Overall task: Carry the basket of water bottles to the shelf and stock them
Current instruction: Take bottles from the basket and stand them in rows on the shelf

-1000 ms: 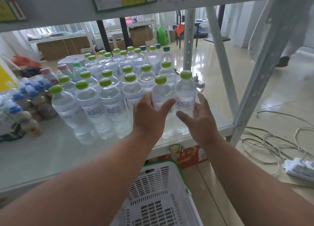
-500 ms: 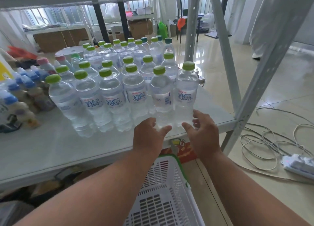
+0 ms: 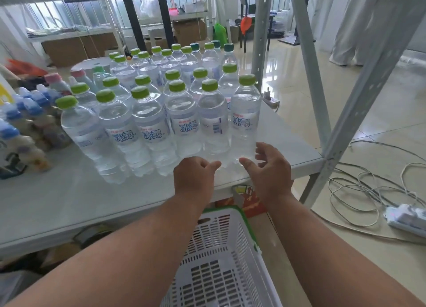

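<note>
Several clear water bottles with green caps (image 3: 182,122) stand in rows on the white shelf board (image 3: 69,198). The two front right bottles (image 3: 245,117) stand upright near the shelf's front edge. My left hand (image 3: 192,177) hovers just in front of them with fingers curled and nothing in it. My right hand (image 3: 270,170) is beside it, fingers spread, holding nothing. The white basket with a green rim (image 3: 221,260) sits on the floor below the shelf, between my forearms, and no bottle shows in its visible part.
Small bottles with blue and pink caps (image 3: 27,113) crowd the shelf's left side. Grey shelf posts (image 3: 309,60) rise at the right. Cables (image 3: 368,187) and a power strip (image 3: 408,219) lie on the tiled floor. Cardboard boxes stand in the background.
Both hands have let go of the two front right bottles and drawn back towards the shelf's front edge. The bottles stay standing. The view has tilted downwards.
</note>
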